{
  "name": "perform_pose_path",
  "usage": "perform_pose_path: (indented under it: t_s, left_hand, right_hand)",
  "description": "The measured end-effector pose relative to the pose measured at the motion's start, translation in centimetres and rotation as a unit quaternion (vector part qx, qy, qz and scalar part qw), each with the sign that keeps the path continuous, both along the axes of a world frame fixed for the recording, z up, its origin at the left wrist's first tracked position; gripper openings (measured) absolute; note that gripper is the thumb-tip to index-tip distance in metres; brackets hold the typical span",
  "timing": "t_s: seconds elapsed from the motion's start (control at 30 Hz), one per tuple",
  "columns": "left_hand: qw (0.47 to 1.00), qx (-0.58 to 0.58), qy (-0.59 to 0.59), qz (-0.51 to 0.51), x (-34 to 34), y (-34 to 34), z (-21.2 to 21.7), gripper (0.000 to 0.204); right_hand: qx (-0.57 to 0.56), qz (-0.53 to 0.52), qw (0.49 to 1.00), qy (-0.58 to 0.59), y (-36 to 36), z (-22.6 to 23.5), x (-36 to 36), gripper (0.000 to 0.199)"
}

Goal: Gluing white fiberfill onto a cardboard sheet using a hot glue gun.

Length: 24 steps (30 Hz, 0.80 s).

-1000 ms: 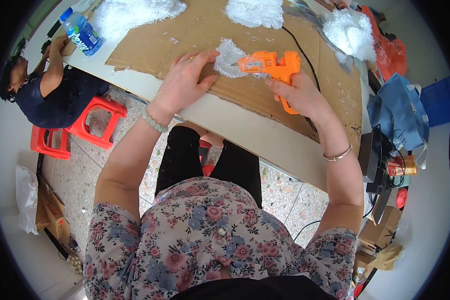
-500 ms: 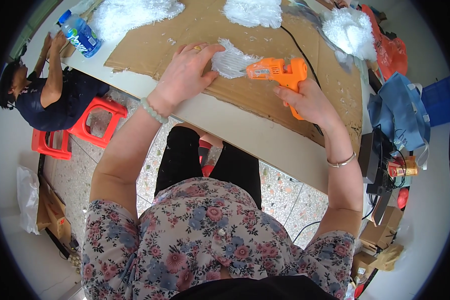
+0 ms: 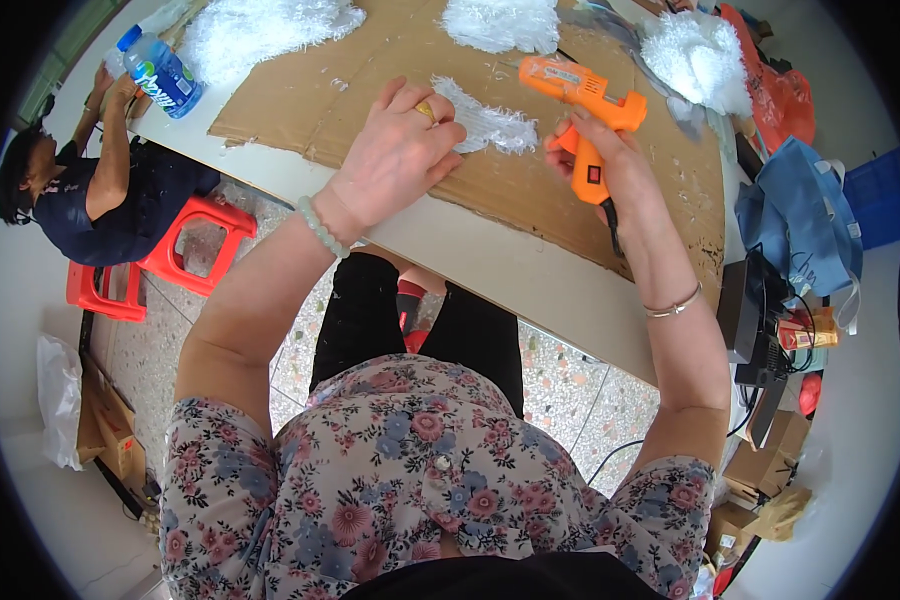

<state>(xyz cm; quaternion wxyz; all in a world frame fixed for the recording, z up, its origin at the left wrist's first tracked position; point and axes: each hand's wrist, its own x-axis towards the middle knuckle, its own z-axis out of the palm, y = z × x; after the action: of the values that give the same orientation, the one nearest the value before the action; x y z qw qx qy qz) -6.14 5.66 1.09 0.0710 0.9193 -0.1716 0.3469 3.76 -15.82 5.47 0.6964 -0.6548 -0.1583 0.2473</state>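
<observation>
My right hand [image 3: 615, 165] is wrapped round the handle of an orange hot glue gun [image 3: 582, 95]. Its nozzle points left, raised above the cardboard, and its cord hangs from the base of the grip. Just left of the gun, a small white fringed piece [image 3: 495, 128] with shaggy strands lies on the brown cardboard sheet [image 3: 300, 115]. My left hand [image 3: 402, 150], wearing a ring and a bead bracelet, is at the left end of this piece with fingers curled together. Its fingertips are partly hidden, so what they pinch does not show.
White fringed heaps [image 3: 270, 35] lie along the far side, with another heap [image 3: 695, 60] at the right. A blue-capped bottle [image 3: 162, 75] stands far left, near a seated co-worker [image 3: 80, 200]. A blue bag [image 3: 800, 220] and a red plastic bag [image 3: 780, 95] are right of the table [image 3: 530, 275].
The glue gun has lifted off the white piece, moving up and right with its nozzle tilting upward. My left hand has shifted right, its fingers curling from a flatter spread.
</observation>
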Motion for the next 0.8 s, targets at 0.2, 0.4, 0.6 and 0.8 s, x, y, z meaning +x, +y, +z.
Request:
perform_pose_path:
  t_s: [0.2,0.4,0.6,0.8]
  left_hand:
    - [0.995,0.095,0.011,0.014,0.1,-0.9,0.2,0.004]
    - [0.998,0.053,-0.003,0.024,0.5,-1.1,-0.1,0.004]
    - [0.983,-0.154,0.067,0.072,2.5,0.1,-0.5,0.004]
    - [0.979,-0.124,0.102,0.122,3.8,0.8,-1.1,0.008]
  right_hand:
    - [0.087,-0.036,0.996,0.001,3.1,-1.3,0.7,0.023]
    - [0.118,-0.042,0.992,-0.022,4.0,-2.2,0.2,0.023]
    - [0.097,-0.032,0.993,-0.055,3.7,-2.6,0.6,0.025]
    - [0.065,-0.018,0.996,-0.062,3.9,-3.0,0.9,0.027]
